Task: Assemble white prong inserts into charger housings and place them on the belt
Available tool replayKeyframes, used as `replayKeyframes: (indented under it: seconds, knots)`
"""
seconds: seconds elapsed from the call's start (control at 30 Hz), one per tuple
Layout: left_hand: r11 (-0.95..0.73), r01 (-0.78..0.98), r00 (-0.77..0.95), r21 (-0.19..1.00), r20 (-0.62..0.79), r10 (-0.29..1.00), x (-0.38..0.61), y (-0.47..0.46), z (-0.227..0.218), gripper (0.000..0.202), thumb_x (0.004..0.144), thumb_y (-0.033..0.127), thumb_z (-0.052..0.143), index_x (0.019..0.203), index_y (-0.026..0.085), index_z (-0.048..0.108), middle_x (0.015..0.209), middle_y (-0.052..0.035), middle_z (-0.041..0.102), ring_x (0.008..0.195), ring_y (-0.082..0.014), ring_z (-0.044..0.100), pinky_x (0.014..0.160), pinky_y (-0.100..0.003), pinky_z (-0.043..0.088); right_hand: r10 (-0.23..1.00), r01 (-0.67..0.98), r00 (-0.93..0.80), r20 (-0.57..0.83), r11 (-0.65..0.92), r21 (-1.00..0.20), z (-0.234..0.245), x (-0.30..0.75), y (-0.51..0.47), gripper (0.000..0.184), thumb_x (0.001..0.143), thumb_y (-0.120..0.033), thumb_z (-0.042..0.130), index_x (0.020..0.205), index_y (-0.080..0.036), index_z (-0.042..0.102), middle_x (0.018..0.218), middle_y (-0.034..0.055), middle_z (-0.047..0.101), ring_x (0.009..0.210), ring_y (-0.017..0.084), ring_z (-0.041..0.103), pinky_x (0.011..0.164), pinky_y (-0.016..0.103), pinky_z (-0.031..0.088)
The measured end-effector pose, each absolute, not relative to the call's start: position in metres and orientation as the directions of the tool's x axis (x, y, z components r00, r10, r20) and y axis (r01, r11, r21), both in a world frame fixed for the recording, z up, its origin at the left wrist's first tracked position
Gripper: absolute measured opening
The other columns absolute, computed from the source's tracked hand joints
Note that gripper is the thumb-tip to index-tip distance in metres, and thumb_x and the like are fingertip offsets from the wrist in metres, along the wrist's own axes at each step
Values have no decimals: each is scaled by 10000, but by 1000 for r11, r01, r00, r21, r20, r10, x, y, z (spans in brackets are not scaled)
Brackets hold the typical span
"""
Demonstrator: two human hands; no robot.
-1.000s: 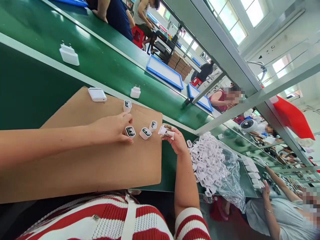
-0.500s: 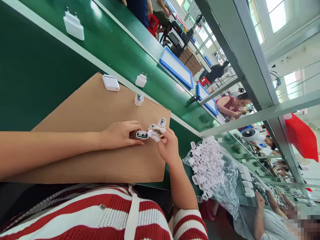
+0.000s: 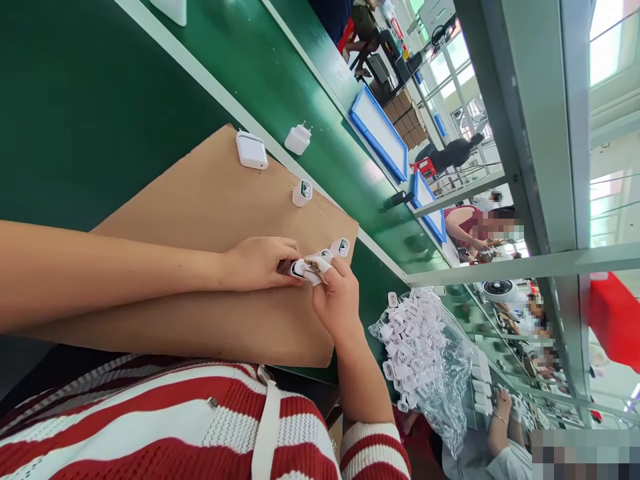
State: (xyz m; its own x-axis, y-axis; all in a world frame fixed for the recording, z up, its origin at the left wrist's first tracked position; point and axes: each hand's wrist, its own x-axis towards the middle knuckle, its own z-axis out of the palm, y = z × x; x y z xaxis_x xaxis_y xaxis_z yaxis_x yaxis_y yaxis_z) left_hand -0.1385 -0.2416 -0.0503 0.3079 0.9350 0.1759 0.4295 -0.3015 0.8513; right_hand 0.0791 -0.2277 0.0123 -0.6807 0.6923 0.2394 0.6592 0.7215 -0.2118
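Observation:
My left hand (image 3: 263, 263) is closed around a white charger housing (image 3: 295, 270), its end facing my right hand. My right hand (image 3: 337, 293), with white finger covers on thumb and forefinger, pinches a small white cap (image 3: 303, 267) against that end. How far the cap sits in the opening is hidden by the fingers. Just beyond the fingertips stand two open housings, one partly covered (image 3: 326, 254) and another in plain sight (image 3: 341, 247). A further open housing (image 3: 302, 193) with circuitry inside stands higher up on the brown cardboard sheet (image 3: 200, 200).
A white box-shaped adapter (image 3: 252, 150) lies at the cardboard's far edge. Past the pale strip, a plug adapter (image 3: 298, 139) stands on the green surface. To the right, a plastic bag (image 3: 420, 340) spills many white parts. Blue-rimmed trays (image 3: 379, 133) and a metal frame (image 3: 525, 263) lie beyond.
The white cap in my right hand has moved left onto the housing's open end, covering the circuitry that showed before. My left hand keeps its hold. The whole view has shifted and tilted.

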Motion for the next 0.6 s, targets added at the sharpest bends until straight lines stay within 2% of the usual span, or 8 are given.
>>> replayKeyframes:
  seconds: [0.07,0.13,0.27,0.37,0.43,0.5,0.57,0.6]
  knots:
    - [-303,437,301,847,180,937,-139,-242,-50,486,900,673,633,839,200,728,886,-47,679,755,-190,616,684,-310,418,703,664,-677,217,711,-233,13,77,-228,272,858,-69,593,1012,-223,756,926,71,650,881,235,628,772,333,537]
    - [-312,440,303,842,188,934,-139,-242,-50,497,902,686,626,841,205,732,887,-45,685,757,-190,620,684,-308,422,729,663,-649,215,682,-309,14,75,-228,247,885,-100,603,1023,-231,760,930,69,662,897,232,641,791,337,553]
    - [-311,443,306,841,184,934,-140,-242,-48,486,884,683,633,902,216,767,924,-45,704,775,-194,633,691,-306,430,851,547,-468,237,490,-679,20,71,-231,308,959,-279,665,1259,-265,734,1137,81,699,999,208,691,821,321,607]
    - [-287,454,303,843,157,940,-140,-242,-47,463,873,662,642,915,220,775,930,-44,707,781,-196,639,693,-309,426,903,365,-414,111,276,-889,24,72,-231,256,916,-379,740,1144,-266,768,1182,72,679,1014,198,714,792,302,636]
    - [-277,457,301,845,147,942,-140,-242,-47,456,866,656,650,906,219,773,931,-46,706,784,-199,642,693,-312,426,896,314,-444,22,179,-932,26,75,-231,227,871,-416,795,1028,-253,780,1173,67,687,1037,212,722,837,326,656]
    - [-276,445,303,852,147,942,-139,-243,-47,442,856,640,660,929,221,781,953,-47,712,802,-202,652,704,-311,436,885,328,-465,-8,163,-930,27,79,-232,260,850,-426,822,1035,-249,780,1210,70,698,1059,222,728,880,350,665]
    - [-280,430,310,858,151,939,-139,-244,-47,419,853,612,662,953,226,789,975,-45,719,820,-204,662,719,-308,451,881,416,-470,57,278,-866,27,82,-234,232,869,-360,801,1075,-254,782,1209,70,704,1042,217,726,876,351,658]
    - [-281,425,312,860,152,938,-140,-244,-47,407,854,599,660,955,226,789,981,-44,721,821,-203,665,723,-307,455,872,485,-476,115,369,-793,28,83,-235,196,889,-296,766,1079,-255,784,1163,68,706,1020,215,718,868,350,648]
